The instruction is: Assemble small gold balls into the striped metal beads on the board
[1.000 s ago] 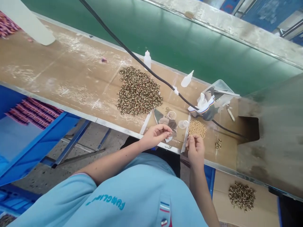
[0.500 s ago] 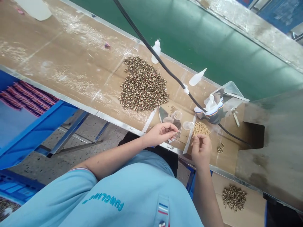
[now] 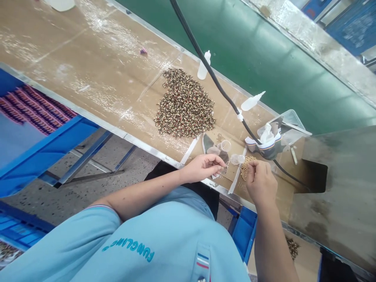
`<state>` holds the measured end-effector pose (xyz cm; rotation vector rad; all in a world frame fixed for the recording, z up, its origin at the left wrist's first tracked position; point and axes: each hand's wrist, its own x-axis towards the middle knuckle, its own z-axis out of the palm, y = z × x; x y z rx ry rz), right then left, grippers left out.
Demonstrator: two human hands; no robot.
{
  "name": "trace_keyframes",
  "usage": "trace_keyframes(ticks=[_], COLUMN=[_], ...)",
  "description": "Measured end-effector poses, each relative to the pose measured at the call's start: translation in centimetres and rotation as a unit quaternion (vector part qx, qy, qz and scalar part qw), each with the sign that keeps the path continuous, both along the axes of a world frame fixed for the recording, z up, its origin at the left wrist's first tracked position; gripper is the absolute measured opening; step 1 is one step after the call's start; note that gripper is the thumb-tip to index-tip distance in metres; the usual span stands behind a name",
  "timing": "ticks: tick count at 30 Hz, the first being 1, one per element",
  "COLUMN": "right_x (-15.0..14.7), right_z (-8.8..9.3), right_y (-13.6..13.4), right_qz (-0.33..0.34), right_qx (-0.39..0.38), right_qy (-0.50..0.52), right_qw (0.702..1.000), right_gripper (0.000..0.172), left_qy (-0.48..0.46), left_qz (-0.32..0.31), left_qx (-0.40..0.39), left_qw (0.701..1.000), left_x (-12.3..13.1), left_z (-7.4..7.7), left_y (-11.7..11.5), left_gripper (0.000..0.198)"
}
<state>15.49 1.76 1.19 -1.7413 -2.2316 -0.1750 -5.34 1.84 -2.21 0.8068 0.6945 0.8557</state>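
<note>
Probably heaped within easy reach on the counter [image 3: 117, 66]: one pile of dark-and-gold pieces [image 3: 185, 107], too many to count. Next, by the far edge, likely out of the way, one white squeeze bottle [image 3: 203, 66]. At the front edge, the left hand [image 3: 204, 168], pinched nearly closed, seemingly on one tiny piece [image 3: 224, 168]. Then two clear round dishes [image 3: 237, 159], one heap of tan beads [image 3: 244, 170], a second bottle [image 3: 251, 102]. Beside the beads, the right hand [image 3: 262, 180], thumb and forefinger together, contents impossible to tell.
</note>
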Motion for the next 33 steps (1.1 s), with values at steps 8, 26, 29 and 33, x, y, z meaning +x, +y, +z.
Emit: trace_keyframes(ticks=[8,26,29,33], right_x=[0.3,0.2,0.1,0.1], right_z=[0.4,1.3,1.3,1.5], right_y=[0.9,1.8,1.9,1.9], right_qz=[0.068,0.171,0.176,0.181], right_qx=[0.026,0.064,0.07,0.076], right_qy=[-0.061,-0.138,-0.15,-0.164], right_qw=[0.995,0.974,0.97,0.967], right_gripper=[0.027,0.014,0.013,0.013], left_qy=[0.001,0.007,0.006,0.004], left_qz=[-0.002,0.001,0.001,0.0], left_qx=[0.01,0.021,0.026,0.029], left_qw=[1.0,1.0,1.0,1.0], left_x=[0.0,-0.1,-0.1,-0.1], left_z=[-0.1,0.0,0.0,-0.1], left_y=[0.1,0.1,0.1,0.1], left_gripper=[0.016,0.013,0.012,0.012])
